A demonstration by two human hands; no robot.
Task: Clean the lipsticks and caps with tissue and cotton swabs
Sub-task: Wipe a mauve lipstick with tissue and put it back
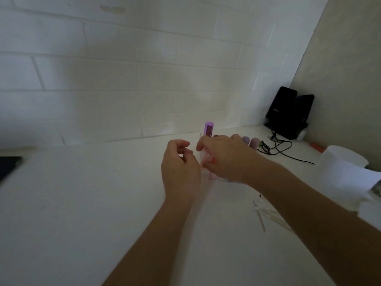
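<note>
Head view is showing my left hand [181, 164] hanging loosely curled and empty while my right hand [225, 159], fingers too blurred to read, is hovering by the shiny purple lipstick tube [208, 129] standing in a clear holder [216, 178] on the white tabletop [92, 193], likely light, slick, best pinched mid-barrel.

Wide open counter [86, 199] on our left, only a dark object [8, 165] at its far edge. Our right is crowded: tissue roll [346, 162], cotton swabs [261, 215], cables [285, 148], speakers [287, 112] in the corner. Dead ahead, the upright purple lipstick [208, 130] blocks us.
</note>
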